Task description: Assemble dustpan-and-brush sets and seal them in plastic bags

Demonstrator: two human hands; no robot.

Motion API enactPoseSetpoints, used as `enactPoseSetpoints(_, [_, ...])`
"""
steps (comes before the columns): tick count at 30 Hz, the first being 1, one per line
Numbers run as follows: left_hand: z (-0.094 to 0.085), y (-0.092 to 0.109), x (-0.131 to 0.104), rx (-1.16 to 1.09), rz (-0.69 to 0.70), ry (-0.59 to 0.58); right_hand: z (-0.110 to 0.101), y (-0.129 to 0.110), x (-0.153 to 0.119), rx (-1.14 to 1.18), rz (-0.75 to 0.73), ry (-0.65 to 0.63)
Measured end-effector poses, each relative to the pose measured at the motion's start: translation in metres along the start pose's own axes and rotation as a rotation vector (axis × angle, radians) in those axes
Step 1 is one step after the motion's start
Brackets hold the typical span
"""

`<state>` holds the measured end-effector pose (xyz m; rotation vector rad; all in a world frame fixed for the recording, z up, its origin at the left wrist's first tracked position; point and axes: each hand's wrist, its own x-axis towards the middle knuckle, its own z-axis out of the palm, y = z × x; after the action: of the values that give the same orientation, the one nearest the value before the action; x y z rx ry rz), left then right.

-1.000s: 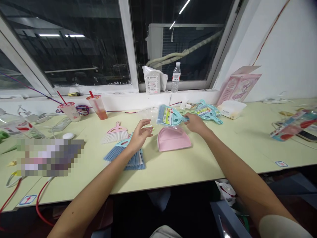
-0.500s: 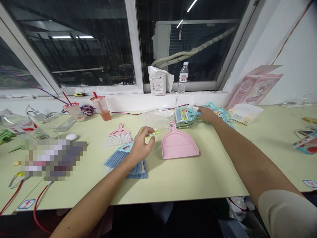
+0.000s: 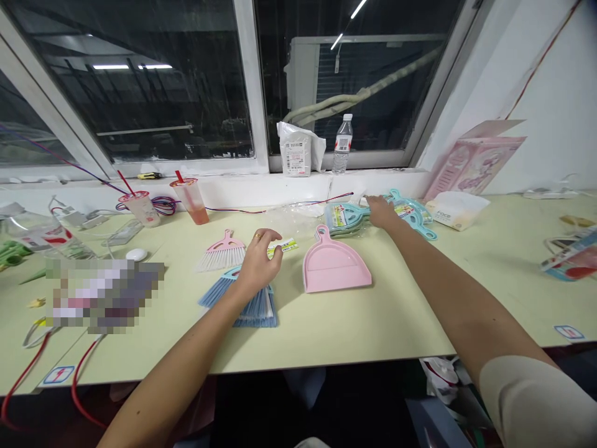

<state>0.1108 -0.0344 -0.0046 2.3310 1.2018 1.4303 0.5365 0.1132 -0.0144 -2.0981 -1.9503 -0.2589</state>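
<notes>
My left hand hovers over two blue-bristled brushes, its fingers curved and the thumb apart. Just beyond the fingertips is a small yellow-green label card, partly hidden by them. A pink dustpan lies to the right of this hand. Farther back, my right hand is closed at the handle end of a light-blue dustpan set in clear wrap; the fingertips are partly hidden. Another light-blue packaged set lies beside that hand. A pink brush with white bristles rests left of my left hand.
Two drink cups with red straws stand near the back wall. A water bottle and a white package sit on the sill. A tissue pack and a pink box are at right. Cables run along the left.
My left hand has drawn slightly left, so more of the label card shows. My right hand stays at the light-blue set. The view has shifted a little.
</notes>
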Motion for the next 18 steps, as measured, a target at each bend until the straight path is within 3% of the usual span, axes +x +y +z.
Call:
enactPoseSetpoints(5, [-0.002, -0.012, 0.002, 0.186, -0.073, -0.086, -0.017, -0.043, -0.033, 0.148, -0.079, 0.279])
enactPoseSetpoints(7, [-0.009, -0.018, 0.006, 0.252, -0.120, -0.174, -0.021, -0.068, -0.053, 0.290, -0.111, 0.326])
enactPoseSetpoints(12, [-0.046, -0.045, 0.024, 0.275, -0.094, -0.409, -0.022, -0.122, -0.102, 0.520, -0.223, 0.191])
enactPoseSetpoints(16, [-0.078, -0.098, 0.037, 0.464, -0.201, -0.281, -0.027, -0.134, -0.122, 0.464, -0.188, 0.109])
enactPoseSetpoints(18, [-0.088, -0.132, 0.037, 0.554, -0.309, -0.278, -0.030, -0.131, -0.127, 0.410, -0.162, 0.064])
